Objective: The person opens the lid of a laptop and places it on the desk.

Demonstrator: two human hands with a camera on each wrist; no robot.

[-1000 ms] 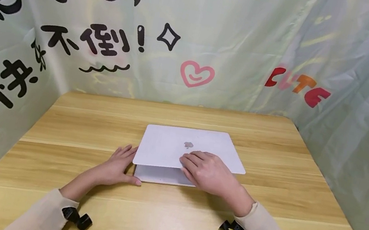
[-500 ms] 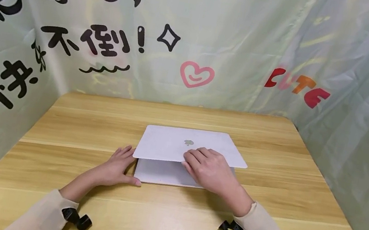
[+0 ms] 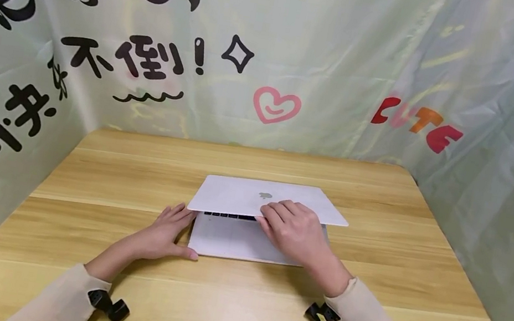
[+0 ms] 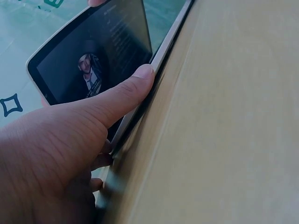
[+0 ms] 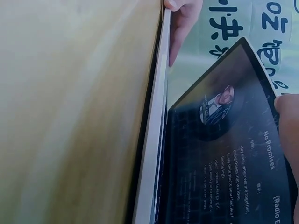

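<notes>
A silver laptop lies on the table, its lid (image 3: pixel 231 193) tilted partway up from its base (image 3: pixel 234 238). My right hand (image 3: pixel 293 231) grips the lid's front edge near the middle, fingers curled over the top and thumb underneath. At the base's front left corner rests my left hand (image 3: pixel 161 235), fingers fairly straight along the side and thumb (image 4: pixel 142 72) against the front edge. Under the lid, part of the black keyboard (image 3: pixel 228 215) shows. The lit screen (image 5: pixel 233 140) carries song lyrics and a round picture of a person in the right wrist view.
The wooden table (image 3: pixel 135 163) extends around the laptop on every side. Behind it and along both sides hangs a pale green printed curtain (image 3: pixel 346 40). A small black camera (image 3: pixel 108 305) is fixed at the left cuff, another camera (image 3: pixel 321 314) at the right.
The lid's front edge has risen, with my right hand moving up along with it. The gap has widened and the keyboard has come into view. My left hand has stayed at the corner.
</notes>
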